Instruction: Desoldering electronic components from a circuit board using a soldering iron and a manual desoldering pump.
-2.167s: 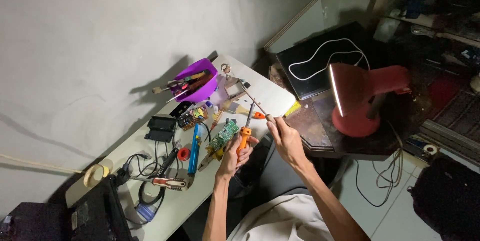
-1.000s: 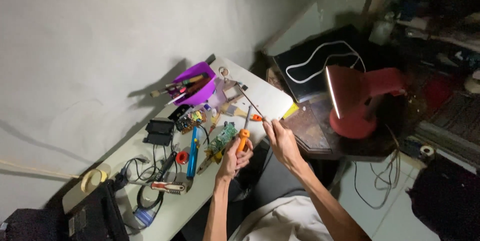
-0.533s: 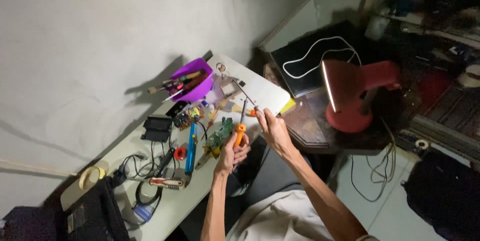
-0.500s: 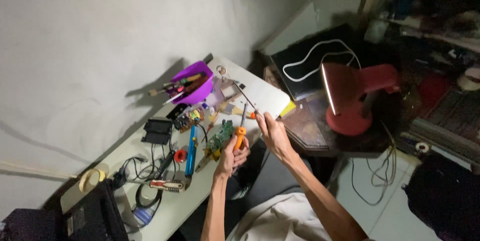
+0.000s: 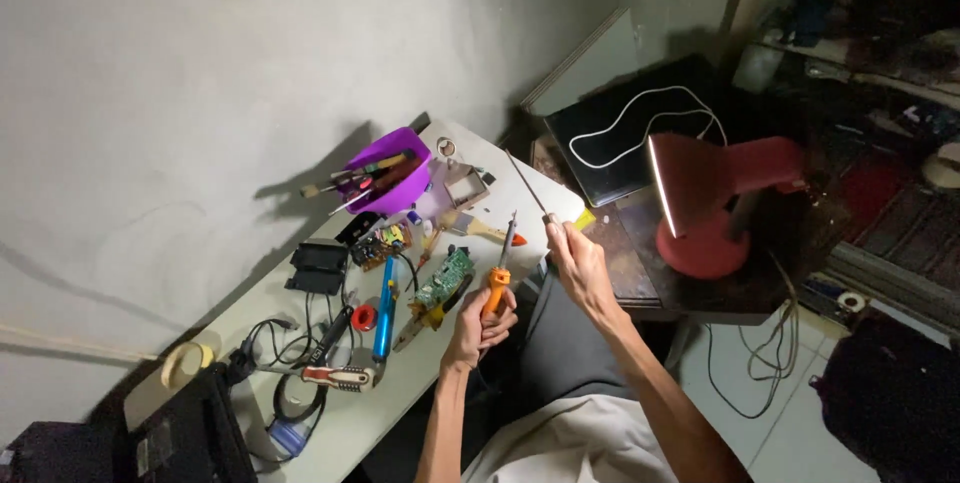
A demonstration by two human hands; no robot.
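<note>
Left hand (image 5: 478, 318) gripping an orange-handled iron (image 5: 497, 283) upright over the surface (image 5: 350, 423) edge, right hand (image 5: 577, 261) pinching a thin rod (image 5: 527, 186) just beside, green board (image 5: 443, 281) beyond, purple tub (image 5: 390, 181) farther, red lamp (image 5: 705, 198) right

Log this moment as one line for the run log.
left hand: grips orange-handled iron, tip up | right hand: holds thin rod | circuit board: lies on table

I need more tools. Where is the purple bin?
In the head view, the purple bin stands at the table's far end near the wall, left of the hands, beside a small circuit board.
</note>
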